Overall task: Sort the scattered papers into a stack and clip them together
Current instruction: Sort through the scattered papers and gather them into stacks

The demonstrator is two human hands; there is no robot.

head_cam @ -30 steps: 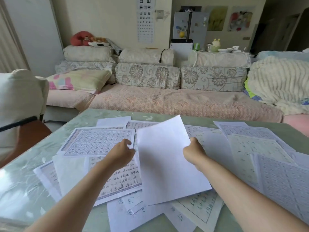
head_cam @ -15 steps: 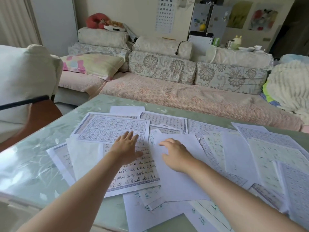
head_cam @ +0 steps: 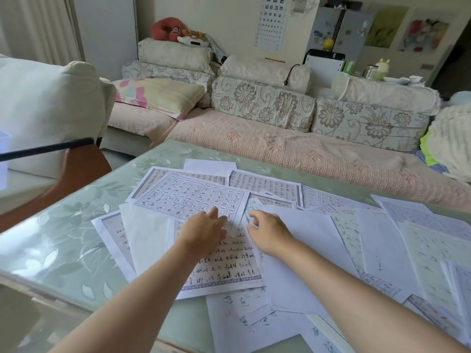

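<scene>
Left hand (head_cam: 204,231), right hand (head_cam: 270,233) palm-down

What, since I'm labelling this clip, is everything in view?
papers: many, white, some printed or handwritten, scattered overlapping on table
table: one, pale green, foreground
sofa: one, pink with floral cushions, behind table
pillow: one, yellow and pink, on sofa seat
plush toy: one, red, atop sofa cushions
eye chart: one, white, back wall
chair: one, brown, white cushion, beside table
left hand: one, flat on papers
right hand: one, fingers curled, on papers
</scene>
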